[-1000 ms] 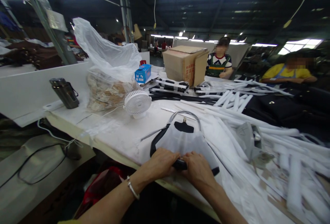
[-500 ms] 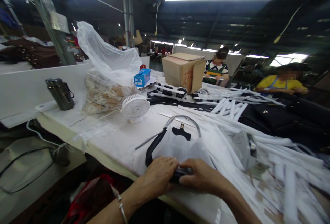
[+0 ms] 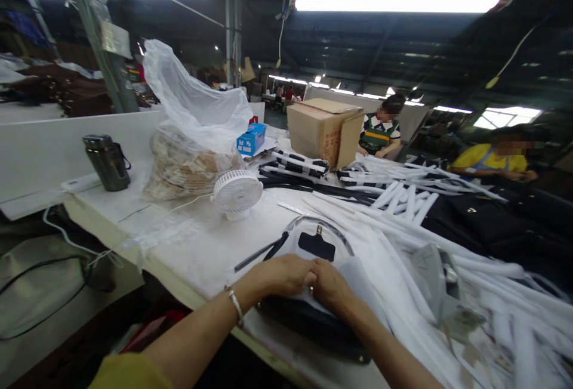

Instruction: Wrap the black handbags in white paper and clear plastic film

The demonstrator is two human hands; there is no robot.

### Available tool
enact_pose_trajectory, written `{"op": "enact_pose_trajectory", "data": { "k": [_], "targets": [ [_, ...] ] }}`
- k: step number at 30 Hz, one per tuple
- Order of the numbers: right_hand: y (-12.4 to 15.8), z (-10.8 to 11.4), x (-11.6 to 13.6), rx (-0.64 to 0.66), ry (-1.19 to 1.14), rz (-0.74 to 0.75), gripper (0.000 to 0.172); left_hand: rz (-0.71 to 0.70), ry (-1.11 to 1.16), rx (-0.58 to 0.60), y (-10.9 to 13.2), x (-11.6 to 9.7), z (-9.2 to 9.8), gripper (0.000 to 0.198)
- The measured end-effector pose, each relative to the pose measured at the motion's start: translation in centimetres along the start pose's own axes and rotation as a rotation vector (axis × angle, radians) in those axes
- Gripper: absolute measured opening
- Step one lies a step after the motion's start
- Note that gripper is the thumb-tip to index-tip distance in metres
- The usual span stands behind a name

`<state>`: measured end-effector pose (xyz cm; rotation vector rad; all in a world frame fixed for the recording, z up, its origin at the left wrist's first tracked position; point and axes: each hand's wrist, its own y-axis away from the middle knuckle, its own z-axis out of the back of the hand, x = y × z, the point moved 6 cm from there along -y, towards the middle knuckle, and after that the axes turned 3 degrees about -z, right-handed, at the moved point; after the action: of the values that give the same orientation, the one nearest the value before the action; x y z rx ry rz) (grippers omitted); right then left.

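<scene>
A black handbag (image 3: pixel 313 320) lies at the near edge of the white table (image 3: pixel 206 246), half covered by a sheet of white wrapping paper (image 3: pixel 353 269). Its wrapped handle (image 3: pixel 319 225) and black tab (image 3: pixel 316 247) show just beyond my hands. My left hand (image 3: pixel 281 274) and my right hand (image 3: pixel 328 285) meet on top of the bag, fingers curled and pressed on the paper where it covers the bag. A bracelet sits on my left wrist.
A small white fan (image 3: pixel 237 193), a clear bag of tags (image 3: pixel 188 132), a dark flask (image 3: pixel 106 162), a blue box (image 3: pixel 251 138) and a cardboard box (image 3: pixel 324 129) stand behind. White paper strips (image 3: pixel 447 240) pile to the right. Two people (image 3: pixel 381 129) sit across the table.
My hands have drawn closer together and moved up over the bag. More of the black bag body now shows below them, and the paper has bunched under my fingers.
</scene>
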<state>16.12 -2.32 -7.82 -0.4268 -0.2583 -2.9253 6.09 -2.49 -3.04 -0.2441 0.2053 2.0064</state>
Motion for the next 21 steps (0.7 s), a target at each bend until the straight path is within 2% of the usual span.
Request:
{"op": "enact_pose_trajectory", "data": {
  "k": [2, 5, 9, 12, 17, 19, 21],
  "targets": [
    [0.0, -0.2, -0.5, -0.011, 0.0, -0.037, 0.03, 0.056, -0.083, -0.005, -2.0, 1.1, -0.2, 0.018],
    [-0.2, -0.5, -1.2, -0.011, 0.011, -0.104, 0.032, 0.077, -0.133, -0.05, -3.4, 1.5, -1.6, 0.024],
    [-0.4, -0.7, -1.6, 0.064, 0.022, -0.134, 0.035, 0.031, -0.168, -0.093, -3.0, 1.6, -3.4, 0.031],
    [-0.7, 0.3, -1.9, 0.207, 0.019, -0.123, 0.04, 0.059, -0.159, -0.064, -2.8, 2.5, -4.2, 0.031],
    [-2.0, 3.0, -2.1, 0.46, 0.043, -0.118, 0.07, 0.121, -0.129, -0.067, -3.0, 3.3, -4.7, 0.047],
    [-2.3, 3.4, -2.1, 0.491, 0.049, -0.13, 0.085, 0.151, -0.122, -0.079, -2.9, 3.6, -5.0, 0.051],
    [-2.1, 3.2, -2.2, 0.468, 0.048, -0.134, 0.092, 0.178, -0.118, -0.096, -2.8, 3.8, -5.4, 0.053]
  ]
}}
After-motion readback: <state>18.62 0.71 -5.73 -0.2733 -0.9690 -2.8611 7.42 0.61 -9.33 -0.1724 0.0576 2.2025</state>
